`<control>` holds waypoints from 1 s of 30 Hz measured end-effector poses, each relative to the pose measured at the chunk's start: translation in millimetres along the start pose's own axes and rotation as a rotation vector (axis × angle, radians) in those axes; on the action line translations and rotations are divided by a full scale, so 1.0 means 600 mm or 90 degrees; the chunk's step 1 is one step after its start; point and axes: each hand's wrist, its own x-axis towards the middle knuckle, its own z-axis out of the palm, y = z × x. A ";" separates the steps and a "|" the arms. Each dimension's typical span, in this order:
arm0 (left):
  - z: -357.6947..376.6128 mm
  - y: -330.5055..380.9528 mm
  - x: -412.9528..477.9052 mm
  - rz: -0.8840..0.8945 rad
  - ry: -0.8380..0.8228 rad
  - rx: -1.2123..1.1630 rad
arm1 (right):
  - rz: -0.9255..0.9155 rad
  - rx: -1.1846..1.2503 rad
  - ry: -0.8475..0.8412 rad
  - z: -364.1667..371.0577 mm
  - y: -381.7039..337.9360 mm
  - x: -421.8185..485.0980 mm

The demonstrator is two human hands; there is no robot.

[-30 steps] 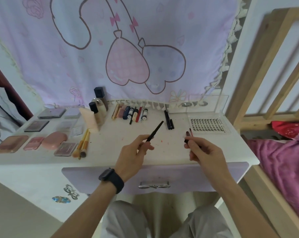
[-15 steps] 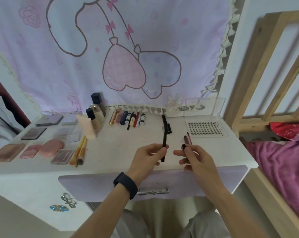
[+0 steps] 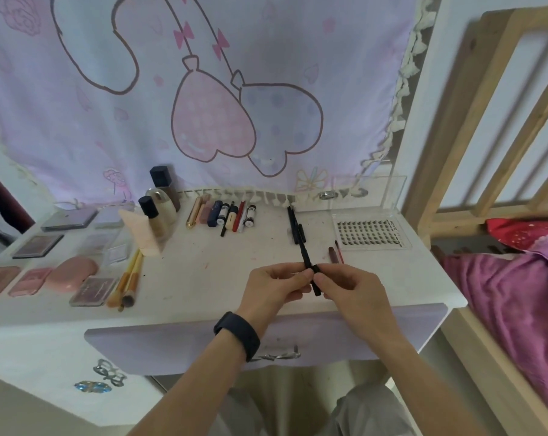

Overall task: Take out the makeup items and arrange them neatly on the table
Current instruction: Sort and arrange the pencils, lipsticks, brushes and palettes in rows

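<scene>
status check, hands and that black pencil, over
Left hand and right hand both pinching black pencil. Pencil held over table front, not yet laid down. Nothing blocking.

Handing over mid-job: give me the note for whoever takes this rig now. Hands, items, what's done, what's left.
Left hand: grip pinches the thin black pencil.
Right hand: pinches the same pencil, over the white table front.
Done: flat palettes, yellow-handled brushes, dark-capped bottles, lipstick row, black pens, two reddish-brown pencils and clear lash tray laid out.
Left: set the pencil down, probably beside the black pens. The contents of the purple drawer are not visible.
</scene>
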 end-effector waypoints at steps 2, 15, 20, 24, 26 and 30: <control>-0.002 0.002 0.007 -0.013 -0.010 -0.001 | -0.011 -0.053 -0.010 -0.004 -0.005 0.006; -0.015 0.053 0.098 0.012 -0.047 0.189 | -0.021 -0.142 0.024 0.008 -0.019 0.092; -0.028 0.034 0.134 0.080 -0.011 0.312 | 0.068 -0.173 0.018 -0.010 -0.006 0.151; -0.043 0.008 0.161 0.187 0.088 0.583 | 0.121 -0.262 0.027 -0.019 -0.005 0.199; -0.046 0.002 0.174 0.218 0.089 0.677 | 0.134 -0.343 0.020 -0.016 -0.011 0.223; -0.042 -0.003 0.196 0.258 0.070 0.776 | 0.162 -0.450 0.005 -0.001 -0.017 0.259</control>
